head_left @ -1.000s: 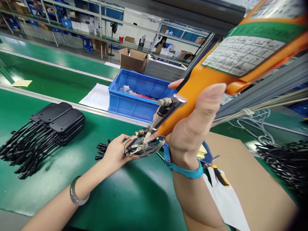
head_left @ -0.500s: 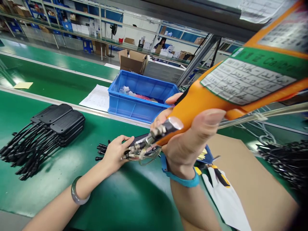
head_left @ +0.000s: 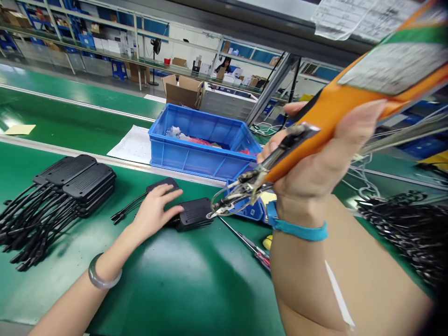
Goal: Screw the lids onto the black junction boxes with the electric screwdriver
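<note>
Since half a second ago, the right hand (head_left: 311, 172) has shifted rightward, wrapped firmly around an orange tool (head_left: 332, 116), and the left hand (head_left: 156, 210) has spread its fingers apart. The near box (head_left: 196, 211), black, lies on the green bench (head_left: 175, 289) by the left thumb; whether they touch, I cannot tell. A far box (head_left: 171, 181) lies just beyond the fingers. Metal fittings and looped wires (head_left: 241, 189) at the tool's tip overlap the near box's right end, so lifting clear before turning would probably avoid snags
</note>
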Available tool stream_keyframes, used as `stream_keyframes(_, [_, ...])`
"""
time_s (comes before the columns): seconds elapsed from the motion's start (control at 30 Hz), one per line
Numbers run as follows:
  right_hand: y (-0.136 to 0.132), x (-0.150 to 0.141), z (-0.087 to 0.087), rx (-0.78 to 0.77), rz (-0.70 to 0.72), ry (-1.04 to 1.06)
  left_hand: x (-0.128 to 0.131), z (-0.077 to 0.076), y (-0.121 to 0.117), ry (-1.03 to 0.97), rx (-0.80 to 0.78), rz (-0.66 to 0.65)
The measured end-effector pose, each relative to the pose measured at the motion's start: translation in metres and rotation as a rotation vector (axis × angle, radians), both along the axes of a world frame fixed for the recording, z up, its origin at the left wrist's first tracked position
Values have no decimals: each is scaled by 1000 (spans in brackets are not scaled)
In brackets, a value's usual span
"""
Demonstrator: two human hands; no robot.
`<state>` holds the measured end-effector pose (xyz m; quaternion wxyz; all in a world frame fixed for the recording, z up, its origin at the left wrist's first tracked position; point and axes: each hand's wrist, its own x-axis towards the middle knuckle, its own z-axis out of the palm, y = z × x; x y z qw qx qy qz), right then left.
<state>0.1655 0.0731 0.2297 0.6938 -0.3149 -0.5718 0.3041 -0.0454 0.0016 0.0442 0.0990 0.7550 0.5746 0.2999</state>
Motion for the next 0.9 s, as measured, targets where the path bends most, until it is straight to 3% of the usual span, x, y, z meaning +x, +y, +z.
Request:
stream_keyframes(0.1, [4,3,-22,-88,34,33,20,6,-16,4,-115,-140])
stream_keyframes(0.2, [2,4,-36,-154,49,46,29,5,-23,56,-173,-145])
stream_keyframes(0.37, [-5,3,-44,-130,-4,42,30,-1,-22,82,-179,-138])
stream_keyframes(0.67, [-12,6,-56,-152,90,77,35,-3,-22,92,-113,-110])
stream_keyframes(0.8, [-20,8,-51,-177,106,96,35,-2,-22,107,-105,-108])
stream_keyframes(0.9, [-17,7,-31,-125,79,84,34,-1,-23,102,-129,-126])
